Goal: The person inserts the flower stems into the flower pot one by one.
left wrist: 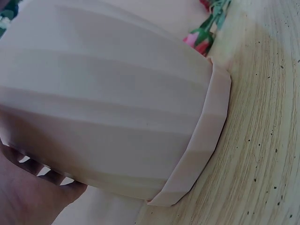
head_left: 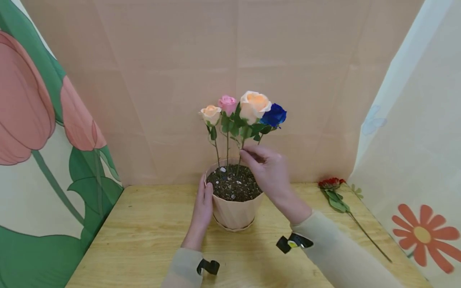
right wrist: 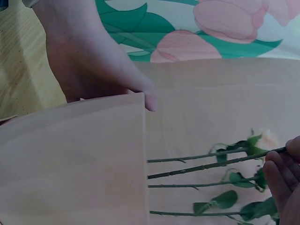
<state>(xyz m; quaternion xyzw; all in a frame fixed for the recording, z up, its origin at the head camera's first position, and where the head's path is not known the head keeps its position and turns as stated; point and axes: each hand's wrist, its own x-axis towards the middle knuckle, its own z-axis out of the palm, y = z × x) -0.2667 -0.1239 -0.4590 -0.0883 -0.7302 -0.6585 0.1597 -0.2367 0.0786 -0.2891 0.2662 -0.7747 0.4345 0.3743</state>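
Observation:
A pale pink flowerpot (head_left: 235, 212) filled with dark soil (head_left: 239, 190) stands on a matching saucer (left wrist: 197, 145). My left hand (head_left: 204, 202) holds the pot's left side, its thumb by the rim. With thumb and fingers, my right hand (head_left: 268, 170) pinches the stem (right wrist: 211, 165) of a large peach rose (head_left: 254, 106), whose lower end reaches the soil. Upright around it are a small peach rose (head_left: 210, 115), a pink rose (head_left: 227, 105) and a blue rose (head_left: 275, 115). Their stems are close together in the right wrist view.
A red flower (head_left: 331, 183) with a long stem lies on the wooden table (head_left: 144, 240) at the right. Behind the pot hangs a plain pinkish cloth backdrop (head_left: 173, 48). Printed floral panels flank both sides, with tulips (head_left: 25, 104) on the left one.

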